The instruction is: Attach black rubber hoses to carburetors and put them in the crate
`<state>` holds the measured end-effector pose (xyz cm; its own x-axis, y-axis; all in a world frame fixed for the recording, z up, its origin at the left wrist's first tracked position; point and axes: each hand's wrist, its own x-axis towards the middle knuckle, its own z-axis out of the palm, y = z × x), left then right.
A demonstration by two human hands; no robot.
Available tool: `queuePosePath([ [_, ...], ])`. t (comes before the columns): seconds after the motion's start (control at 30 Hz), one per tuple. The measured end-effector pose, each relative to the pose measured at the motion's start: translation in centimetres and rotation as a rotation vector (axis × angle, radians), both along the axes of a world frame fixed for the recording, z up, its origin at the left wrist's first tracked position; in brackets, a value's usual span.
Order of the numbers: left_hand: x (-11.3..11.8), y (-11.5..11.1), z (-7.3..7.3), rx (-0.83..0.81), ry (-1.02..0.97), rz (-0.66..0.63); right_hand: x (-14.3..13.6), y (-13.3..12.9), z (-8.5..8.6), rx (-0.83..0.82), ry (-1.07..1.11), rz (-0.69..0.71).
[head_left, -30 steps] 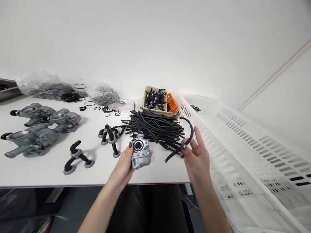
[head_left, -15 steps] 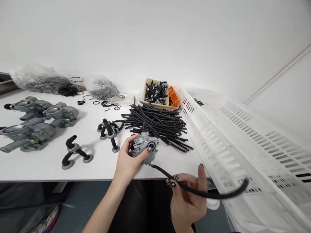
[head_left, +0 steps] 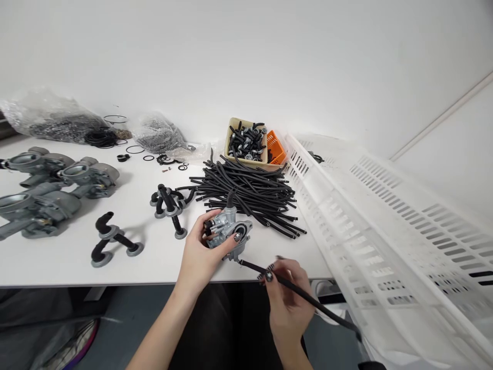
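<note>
My left hand (head_left: 206, 252) is wrapped round a small silver carburetor (head_left: 228, 228) near the table's front edge, its thumb over the round opening. A short black tube (head_left: 231, 198) stands up from the carburetor's top. From its lower fitting a long black hose (head_left: 304, 294) runs down to the right. Thumb and fingers of my right hand (head_left: 287, 303) pinch this hose a short way from the fitting. Behind the carburetor lies a pile of black hoses (head_left: 250, 192).
Several larger carburetors (head_left: 92, 177) stand on the left of the table (head_left: 146, 267). Nearer are black elbow tubes with metal rings (head_left: 110, 234). A yellow bin (head_left: 231, 123), an orange basket (head_left: 279, 149) and plastic bags (head_left: 156, 133) are at the back. White perforated crates (head_left: 346, 226) fill the right.
My right hand has shifted slightly left, and its raised finger has curled in. The hose's free end has swung down and left. The view has shifted a little.
</note>
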<state>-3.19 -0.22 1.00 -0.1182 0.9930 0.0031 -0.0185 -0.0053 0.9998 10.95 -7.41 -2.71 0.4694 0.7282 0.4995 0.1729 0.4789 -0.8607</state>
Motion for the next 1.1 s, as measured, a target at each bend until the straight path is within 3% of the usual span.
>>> queuePosePath([
  [0.1,0.0,-0.1,0.0,0.003,0.018,-0.009,0.3,0.6,0.1,-0.133,-0.158,0.091],
  [0.3,0.1,-0.1,0.2,0.007,0.048,-0.006,-0.1,1.1,1.1,-0.229,-0.497,0.149],
  [0.53,0.4,-0.1,0.1,0.014,0.089,0.019,-0.2,0.9,0.9,-0.220,-0.615,0.196],
  [0.77,0.4,-0.2,-0.3,0.027,0.099,0.054,-0.6,0.9,0.4,-0.159,-0.792,0.125],
  [1.1,0.6,-0.3,-0.4,0.081,0.157,0.084,-1.0,1.1,0.5,-0.148,-0.840,0.094],
])
